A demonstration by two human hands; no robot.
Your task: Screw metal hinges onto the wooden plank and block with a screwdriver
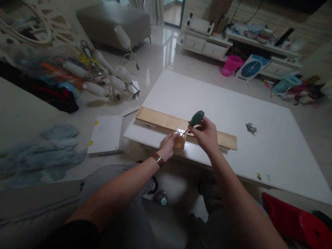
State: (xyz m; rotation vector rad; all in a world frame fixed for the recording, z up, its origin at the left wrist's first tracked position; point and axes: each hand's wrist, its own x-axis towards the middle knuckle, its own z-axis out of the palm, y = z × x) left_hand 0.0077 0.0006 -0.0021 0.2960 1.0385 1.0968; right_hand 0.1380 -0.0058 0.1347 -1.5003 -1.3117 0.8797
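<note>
In my right hand (206, 133) is a screwdriver with a green handle (196, 118), tilted so its shaft points down to the left. Its tip meets a silver metal bracket (181, 131) at the joint between a long wooden board (160, 118) and a short wooden block (179, 142). The fingers of my left hand (169, 143) are closed on the block's left side, beside the bracket. The board lies along the near edge of the white table (207, 93). Any screw under the tip is too small to make out.
A pile of metal brackets (251, 129) lies on the table's right side. Small bits (258, 176) sit near its front edge. A white box (105, 135) is on the floor at left, near a lamp with several shades (114, 83). A red object (293, 221) stands at lower right.
</note>
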